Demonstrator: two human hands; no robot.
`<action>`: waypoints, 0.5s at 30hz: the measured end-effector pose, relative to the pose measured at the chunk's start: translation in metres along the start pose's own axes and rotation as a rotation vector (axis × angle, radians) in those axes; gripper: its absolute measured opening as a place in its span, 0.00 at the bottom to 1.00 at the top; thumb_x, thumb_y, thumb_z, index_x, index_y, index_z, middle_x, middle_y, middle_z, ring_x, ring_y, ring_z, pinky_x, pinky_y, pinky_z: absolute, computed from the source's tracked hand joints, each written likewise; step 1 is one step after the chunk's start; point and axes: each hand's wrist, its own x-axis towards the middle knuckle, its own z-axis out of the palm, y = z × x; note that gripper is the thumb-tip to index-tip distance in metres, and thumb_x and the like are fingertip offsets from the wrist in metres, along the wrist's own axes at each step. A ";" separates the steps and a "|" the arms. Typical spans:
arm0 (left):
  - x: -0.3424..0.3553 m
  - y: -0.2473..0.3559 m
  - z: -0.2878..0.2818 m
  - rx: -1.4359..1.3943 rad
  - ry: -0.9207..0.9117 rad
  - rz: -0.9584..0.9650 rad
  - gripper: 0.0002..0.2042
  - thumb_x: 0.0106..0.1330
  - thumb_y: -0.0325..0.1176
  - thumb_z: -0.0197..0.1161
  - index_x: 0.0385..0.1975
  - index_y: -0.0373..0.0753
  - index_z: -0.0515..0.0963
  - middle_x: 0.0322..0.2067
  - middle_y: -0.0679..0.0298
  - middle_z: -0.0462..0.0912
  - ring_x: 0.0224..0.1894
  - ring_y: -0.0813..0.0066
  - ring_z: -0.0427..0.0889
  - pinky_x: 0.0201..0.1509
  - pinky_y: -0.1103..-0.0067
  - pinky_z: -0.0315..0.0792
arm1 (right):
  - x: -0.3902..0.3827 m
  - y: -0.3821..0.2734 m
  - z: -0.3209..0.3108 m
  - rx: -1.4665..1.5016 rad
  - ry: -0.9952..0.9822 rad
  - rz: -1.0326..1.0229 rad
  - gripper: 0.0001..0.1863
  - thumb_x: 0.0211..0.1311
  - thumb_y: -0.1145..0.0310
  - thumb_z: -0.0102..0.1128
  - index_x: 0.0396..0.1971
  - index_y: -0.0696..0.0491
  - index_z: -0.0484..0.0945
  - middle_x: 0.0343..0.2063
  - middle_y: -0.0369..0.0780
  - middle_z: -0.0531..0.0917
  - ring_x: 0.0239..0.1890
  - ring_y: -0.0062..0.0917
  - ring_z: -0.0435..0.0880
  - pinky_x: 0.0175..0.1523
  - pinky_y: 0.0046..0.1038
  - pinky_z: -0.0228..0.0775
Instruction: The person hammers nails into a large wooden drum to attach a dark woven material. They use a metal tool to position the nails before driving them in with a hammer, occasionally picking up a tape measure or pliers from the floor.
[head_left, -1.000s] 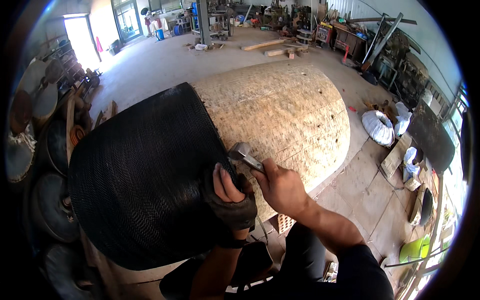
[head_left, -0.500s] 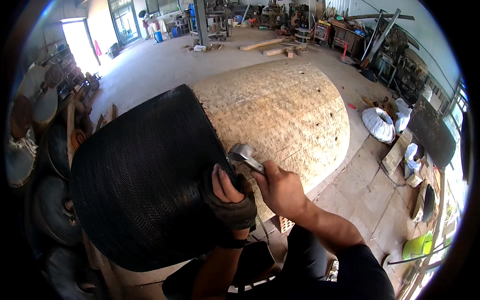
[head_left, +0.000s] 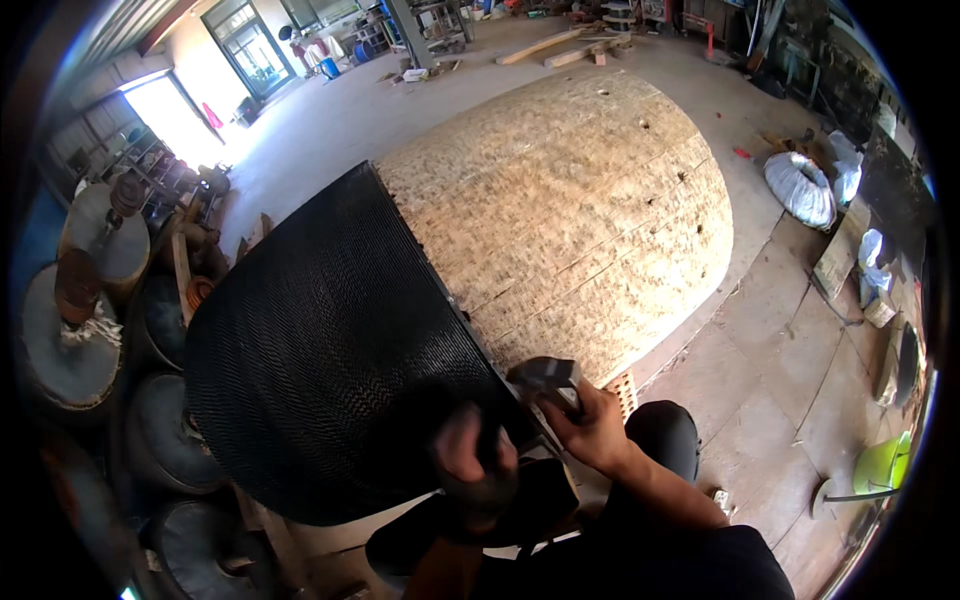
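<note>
A large wooden drum lies on its side before me. Black, finely ribbed covering wraps its left part and ends in a clean edge across the middle. In my right hand is a short-handled hammer, the fingers closed round it; its metal head is close to the near end of that edge. My left hand, in a dark glove with bare fingertips, is over the lower part of the black covering. Motion smears its fingers, so whether it holds anything cannot be made out.
Dark round drums stand along the left. Timber lies on the floor beyond. At right are a white wrapped ring, boards and a green bucket. A perforated brick shows beside the drum's near side.
The hammer has moved down along the covering's edge, toward me. My left hand has left its place at that edge and moved lower, now blurred. The whole view has shifted.
</note>
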 end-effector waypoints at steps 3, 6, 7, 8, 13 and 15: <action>-0.060 0.009 -0.014 -0.006 -0.475 -0.115 0.19 0.64 0.33 0.67 0.53 0.36 0.77 0.52 0.52 0.80 0.51 0.54 0.81 0.55 0.60 0.76 | -0.008 0.021 0.001 0.137 -0.081 0.032 0.12 0.63 0.72 0.71 0.43 0.58 0.80 0.28 0.44 0.87 0.28 0.26 0.86 0.32 0.28 0.76; -0.105 0.014 -0.016 0.117 -0.668 0.099 0.14 0.67 0.36 0.63 0.50 0.39 0.79 0.52 0.56 0.80 0.51 0.58 0.82 0.55 0.61 0.77 | -0.006 0.014 -0.011 0.200 -0.218 0.159 0.12 0.65 0.76 0.69 0.47 0.58 0.82 0.32 0.32 0.86 0.33 0.12 0.80 0.38 0.20 0.74; -0.140 0.000 -0.010 0.194 -0.665 0.246 0.13 0.69 0.37 0.62 0.50 0.40 0.80 0.52 0.57 0.80 0.52 0.59 0.81 0.55 0.62 0.77 | -0.004 0.013 -0.012 0.229 -0.244 0.177 0.12 0.65 0.76 0.69 0.47 0.58 0.82 0.32 0.32 0.86 0.34 0.12 0.80 0.39 0.20 0.74; -0.145 0.001 -0.008 0.265 -0.664 0.397 0.13 0.70 0.38 0.60 0.49 0.40 0.80 0.53 0.57 0.80 0.53 0.59 0.81 0.56 0.62 0.76 | -0.004 0.012 -0.014 0.258 -0.264 0.198 0.12 0.65 0.76 0.69 0.47 0.58 0.82 0.33 0.33 0.86 0.35 0.12 0.80 0.40 0.19 0.74; -0.162 0.007 0.000 0.291 -1.162 0.174 0.15 0.71 0.38 0.57 0.54 0.40 0.79 0.56 0.57 0.80 0.59 0.57 0.78 0.64 0.59 0.71 | -0.004 0.025 -0.010 0.422 -0.267 0.225 0.11 0.66 0.75 0.68 0.47 0.57 0.82 0.35 0.31 0.85 0.38 0.12 0.79 0.43 0.20 0.74; -0.162 0.009 0.000 0.305 -1.156 0.120 0.17 0.72 0.38 0.56 0.56 0.40 0.78 0.57 0.55 0.79 0.61 0.55 0.77 0.67 0.57 0.68 | -0.006 0.035 -0.005 0.429 -0.287 0.243 0.11 0.67 0.75 0.68 0.47 0.56 0.82 0.35 0.30 0.85 0.38 0.12 0.79 0.43 0.20 0.74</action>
